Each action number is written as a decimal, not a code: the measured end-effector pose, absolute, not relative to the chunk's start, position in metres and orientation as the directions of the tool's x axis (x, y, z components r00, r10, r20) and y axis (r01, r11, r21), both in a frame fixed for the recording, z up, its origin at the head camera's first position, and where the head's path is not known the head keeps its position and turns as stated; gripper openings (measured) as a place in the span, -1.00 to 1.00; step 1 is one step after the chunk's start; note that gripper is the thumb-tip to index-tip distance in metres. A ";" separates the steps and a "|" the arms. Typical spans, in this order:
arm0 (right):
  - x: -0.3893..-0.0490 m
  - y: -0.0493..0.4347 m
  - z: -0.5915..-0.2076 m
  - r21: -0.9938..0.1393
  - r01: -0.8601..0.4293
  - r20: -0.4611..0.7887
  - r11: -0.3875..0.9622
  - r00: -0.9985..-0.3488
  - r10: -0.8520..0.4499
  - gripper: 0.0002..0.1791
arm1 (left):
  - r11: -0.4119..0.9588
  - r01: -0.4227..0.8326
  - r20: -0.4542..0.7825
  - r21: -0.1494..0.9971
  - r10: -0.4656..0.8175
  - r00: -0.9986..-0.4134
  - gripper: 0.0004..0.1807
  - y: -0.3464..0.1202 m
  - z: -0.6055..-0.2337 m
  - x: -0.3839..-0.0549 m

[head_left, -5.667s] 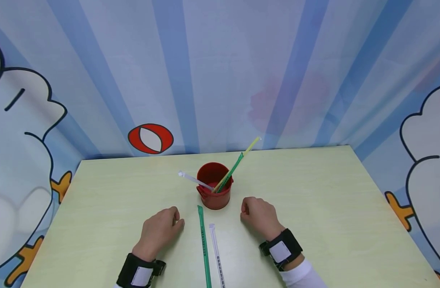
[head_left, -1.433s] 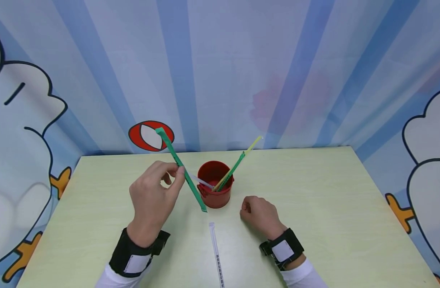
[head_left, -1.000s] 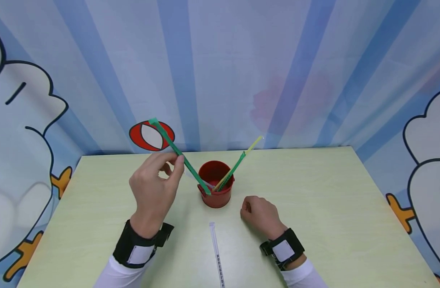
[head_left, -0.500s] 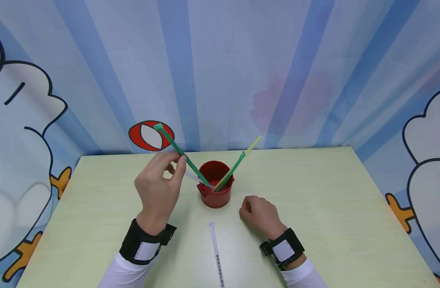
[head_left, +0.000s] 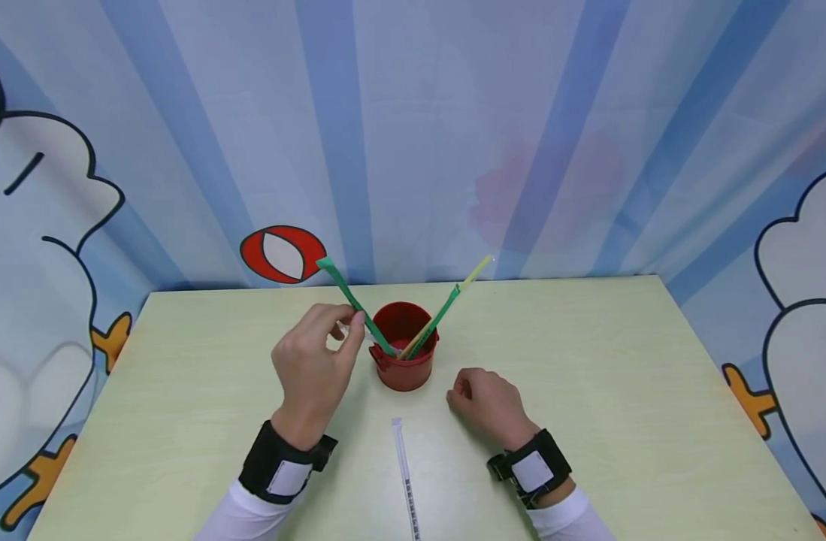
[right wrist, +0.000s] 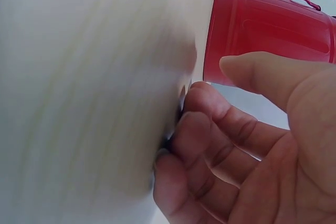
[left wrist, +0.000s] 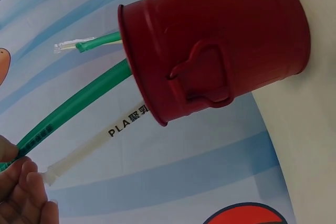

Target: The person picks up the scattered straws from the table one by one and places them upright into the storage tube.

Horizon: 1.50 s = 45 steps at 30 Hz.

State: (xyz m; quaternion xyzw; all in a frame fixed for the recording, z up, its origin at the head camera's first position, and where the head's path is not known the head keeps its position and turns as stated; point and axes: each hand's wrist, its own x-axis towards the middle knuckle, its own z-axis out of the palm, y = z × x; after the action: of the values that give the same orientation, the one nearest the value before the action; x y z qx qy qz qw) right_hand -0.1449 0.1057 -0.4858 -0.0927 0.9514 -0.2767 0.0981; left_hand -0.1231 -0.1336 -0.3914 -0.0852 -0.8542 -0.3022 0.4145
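Observation:
My left hand (head_left: 316, 368) pinches a green paper-wrapped drinking straw (head_left: 340, 279) between thumb and fingers. The straw slants, its lower end inside the mouth of a small red bucket (head_left: 404, 376). Also leaning in the bucket are a second green-wrapped straw (head_left: 445, 309), a yellow straw (head_left: 480, 265) and a white-wrapped straw (left wrist: 94, 145). That white one passes close to my left fingertips and is mostly hidden by them in the head view. Right of the bucket, my right hand (head_left: 487, 404) rests on the table, fingers loosely curled around nothing.
Another white-wrapped straw (head_left: 406, 473) lies on the pale table (head_left: 622, 391) in front of the bucket, between my forearms. A blue striped curtain (head_left: 426, 150) with cartoon prints hangs behind the table's back edge.
My left hand has taken the green straw from the table and brought its lower end into the bucket. Lately the hand has moved right and down. The right hand has barely shifted.

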 end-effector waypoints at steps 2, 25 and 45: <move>-0.145 0.106 -0.486 -0.543 -0.121 -0.136 0.831 -0.964 -0.230 -0.77 | 0.808 0.395 0.757 0.437 -0.093 -0.647 -0.86 -0.133 -0.394 -0.122; -0.145 0.108 -0.489 -0.552 -0.135 -0.111 0.823 -0.966 -0.233 -0.71 | 0.850 0.295 0.605 0.437 -0.035 -0.795 -0.88 -0.127 -0.409 -0.115; -0.143 0.107 -0.487 -0.552 -0.119 -0.127 0.825 -0.966 -0.224 -0.72 | 0.814 0.348 0.741 0.465 -0.144 -0.655 -0.90 -0.151 -0.398 -0.108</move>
State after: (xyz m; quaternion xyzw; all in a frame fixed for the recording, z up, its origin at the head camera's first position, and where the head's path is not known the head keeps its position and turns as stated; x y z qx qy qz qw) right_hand -0.1434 0.1071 -0.4871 -0.0901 0.9508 -0.2814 0.0932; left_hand -0.1080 -0.1511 -0.3980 -0.0593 -0.8592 -0.2990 0.4108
